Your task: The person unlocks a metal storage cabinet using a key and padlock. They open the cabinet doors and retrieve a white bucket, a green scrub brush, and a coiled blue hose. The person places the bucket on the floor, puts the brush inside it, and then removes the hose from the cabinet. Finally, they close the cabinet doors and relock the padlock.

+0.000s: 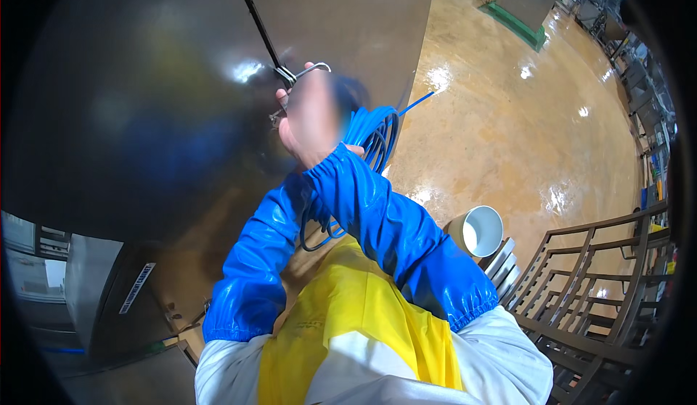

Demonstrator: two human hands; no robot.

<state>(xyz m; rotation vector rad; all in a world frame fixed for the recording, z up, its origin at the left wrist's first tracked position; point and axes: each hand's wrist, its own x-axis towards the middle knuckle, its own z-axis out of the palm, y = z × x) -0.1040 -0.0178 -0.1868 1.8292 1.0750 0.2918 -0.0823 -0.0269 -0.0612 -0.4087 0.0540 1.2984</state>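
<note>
My right forearm, in a blue sleeve, crosses over my left one. My right hand (308, 125) is raised at a bent metal hook (318, 66) beside the lower end of a thin black rod (258, 20). Its fingers curl at the hook, though a blur covers much of the hand. My left hand (354, 149) is mostly hidden behind the right wrist; only fingertips show, against a coil of blue hose (385, 133). Hose loops hang on down between my forearms, and one straight length sticks out to the right.
A large dark, shiny metal surface (145, 115) fills the left and top. To the right lies a wet tan floor (501, 136) with a white bucket (485, 231) and a brown slatted rack (581, 281). A green-based pillar (526, 6) stands farther off.
</note>
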